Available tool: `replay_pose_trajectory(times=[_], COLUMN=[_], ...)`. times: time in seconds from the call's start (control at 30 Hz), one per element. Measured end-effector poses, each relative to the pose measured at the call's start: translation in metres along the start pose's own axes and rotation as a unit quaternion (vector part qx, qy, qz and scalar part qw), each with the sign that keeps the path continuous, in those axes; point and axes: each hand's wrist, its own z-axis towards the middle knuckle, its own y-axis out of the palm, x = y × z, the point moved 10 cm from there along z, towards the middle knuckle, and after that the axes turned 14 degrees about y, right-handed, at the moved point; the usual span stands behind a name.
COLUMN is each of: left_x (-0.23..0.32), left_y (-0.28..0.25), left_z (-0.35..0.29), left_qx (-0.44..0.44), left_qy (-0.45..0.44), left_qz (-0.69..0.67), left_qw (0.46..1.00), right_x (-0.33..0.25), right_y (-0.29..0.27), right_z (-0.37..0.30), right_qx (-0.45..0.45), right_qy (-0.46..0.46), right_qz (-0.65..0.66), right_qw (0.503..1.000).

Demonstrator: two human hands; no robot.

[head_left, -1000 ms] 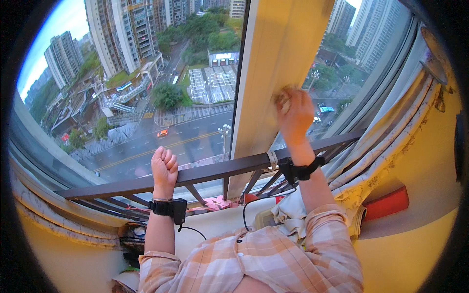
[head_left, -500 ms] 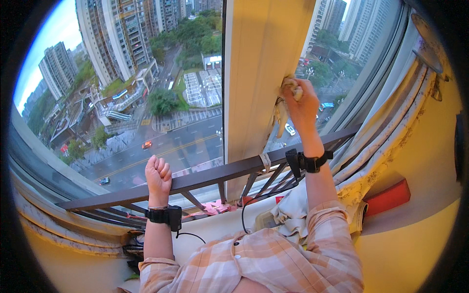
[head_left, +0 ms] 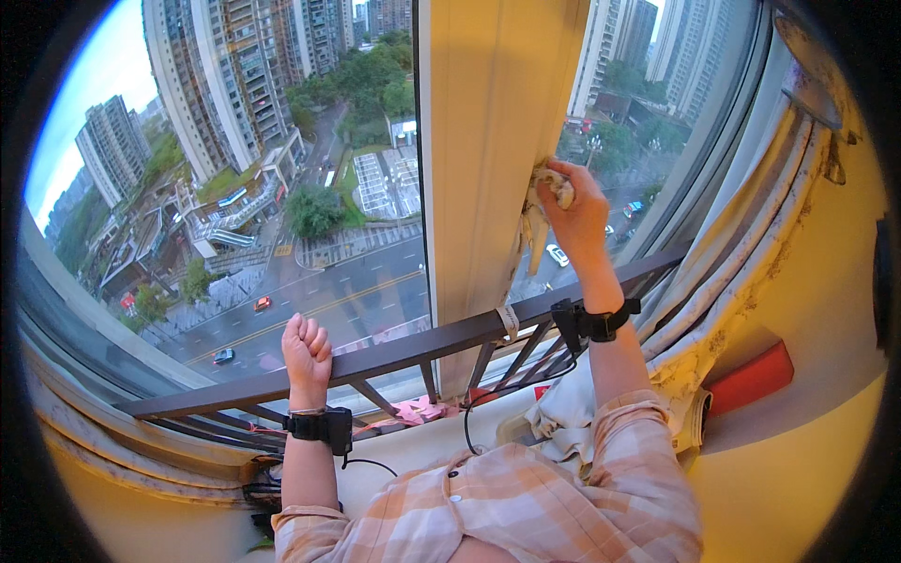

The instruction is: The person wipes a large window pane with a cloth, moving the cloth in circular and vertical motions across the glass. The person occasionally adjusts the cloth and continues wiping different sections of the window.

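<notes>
My right hand [head_left: 579,214] is closed round a crumpled, dirty whitish rag [head_left: 563,188], holding it to the right edge of the cream window post [head_left: 488,188]. Loose ends of the rag hang below my fingers along that edge. On the left, my left hand [head_left: 307,352] is curled into a fist over the dark brown railing [head_left: 422,344], its wrist lying across the bar. Nothing shows in the fist. Both wrists wear black straps with small boxes, and thin black cables run from them.
Glass panes flank the post, with a street and tall buildings far below. A pale strip of cloth [head_left: 508,322] is tied to the railing. Gathered curtains [head_left: 741,253] hang at right. A red box [head_left: 751,378] sits by the yellow wall, and pink paper [head_left: 419,410] lies below the railing.
My right hand and the rag have shifted slightly downward along the post edge. My left fist stays at the railing. The whole view has tilted a little.
</notes>
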Motion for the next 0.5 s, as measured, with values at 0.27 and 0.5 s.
replay_pose_trajectory(times=[0.27,0.5], left_x=[-0.001,-0.002], left_y=[-0.002,-0.004], left_z=[-0.002,0.0], left_qx=[0.002,0.006], left_qy=[-0.007,-0.001], left_qz=[0.005,0.017], left_qw=[1.0,1.0], right_x=[0.005,0.012], right_y=[0.018,-0.009], right_z=[-0.004,-0.005], right_qx=[-0.078,-0.013], right_qy=[-0.055,0.011], right_qz=[-0.142,-0.06], right_qw=[0.985,0.998])
